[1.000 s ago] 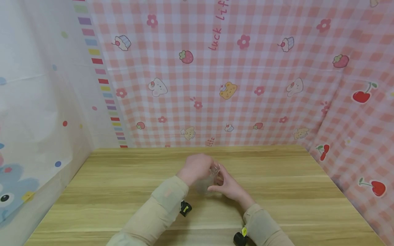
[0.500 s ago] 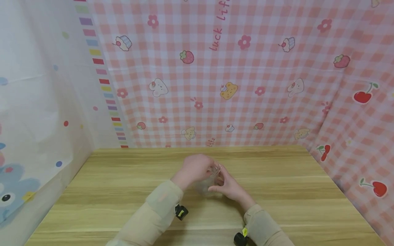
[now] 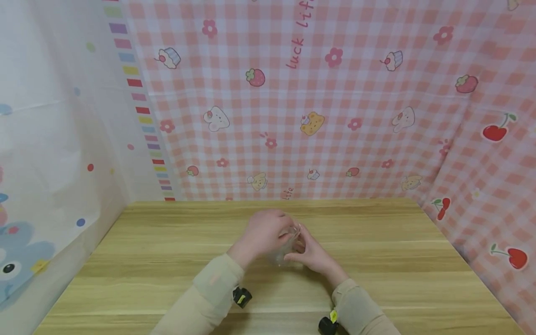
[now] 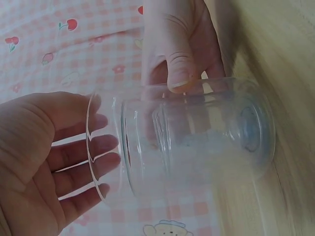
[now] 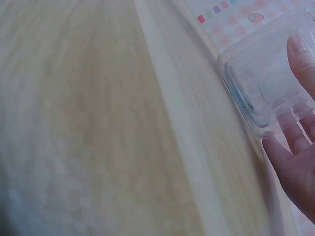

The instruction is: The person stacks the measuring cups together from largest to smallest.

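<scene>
A clear, see-through plastic jar (image 4: pixel 197 132) with ringed walls stands on the wooden tabletop, near its middle. My left hand (image 3: pixel 264 232) comes over the top and grips the rim end; in the left wrist view its fingers (image 4: pixel 81 152) spread around the rim, seen partly through the clear wall. From the right side, my right hand (image 3: pixel 311 253) holds the jar's body, thumb (image 4: pixel 179 73) on the near side and fingers around the other. In the right wrist view the jar's base (image 5: pixel 246 93) is at the tabletop. Nothing can be seen inside it.
The light wooden tabletop (image 3: pixel 146 260) runs back to a pink checked cloth (image 3: pixel 268 116) that hangs behind it. A white printed cloth (image 3: pixel 63 130) closes off the left side, and a cherry-print cloth (image 3: pixel 494 195) the right. Black wrist cameras sit at both sleeves.
My left wrist and forearm have swung left and slightly down, turning the left hand at the jar's top. The right hand and the jar stay in nearly the same place.
</scene>
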Demonstrator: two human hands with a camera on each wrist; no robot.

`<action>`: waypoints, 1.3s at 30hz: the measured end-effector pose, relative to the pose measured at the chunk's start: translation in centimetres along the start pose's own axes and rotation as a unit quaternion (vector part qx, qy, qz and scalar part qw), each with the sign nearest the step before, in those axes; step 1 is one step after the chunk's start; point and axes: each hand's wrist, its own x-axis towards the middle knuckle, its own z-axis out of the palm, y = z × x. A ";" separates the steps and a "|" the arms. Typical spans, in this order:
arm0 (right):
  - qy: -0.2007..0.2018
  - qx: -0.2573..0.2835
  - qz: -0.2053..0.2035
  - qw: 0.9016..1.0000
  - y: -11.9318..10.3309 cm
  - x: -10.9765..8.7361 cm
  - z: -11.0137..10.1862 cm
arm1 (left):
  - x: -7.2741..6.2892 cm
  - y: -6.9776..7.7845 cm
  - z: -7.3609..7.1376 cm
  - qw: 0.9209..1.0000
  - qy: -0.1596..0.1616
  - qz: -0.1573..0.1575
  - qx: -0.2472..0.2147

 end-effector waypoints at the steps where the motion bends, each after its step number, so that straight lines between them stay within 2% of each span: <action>1: 0.000 0.001 0.000 1.000 0.0 0.0 0.0 | -0.1 0.0 0.0 1.000 0.006 0.004 0.004; 9: -0.001 0.005 0.001 1.000 0.0 -0.1 -0.1 | -1.1 0.2 0.1 0.999 0.028 0.012 0.012; 19: -0.007 0.011 0.004 1.000 0.0 -0.4 -0.3 | -2.1 -0.1 0.3 0.999 0.054 0.005 0.005; 31: -0.003 0.000 0.008 1.000 -0.1 -0.4 -0.2 | -3.4 -0.3 0.3 0.997 0.071 0.008 0.020; 39: -0.005 -0.008 0.003 1.000 -0.1 -0.4 -0.3 | -4.1 -0.7 0.5 0.996 0.087 0.006 0.011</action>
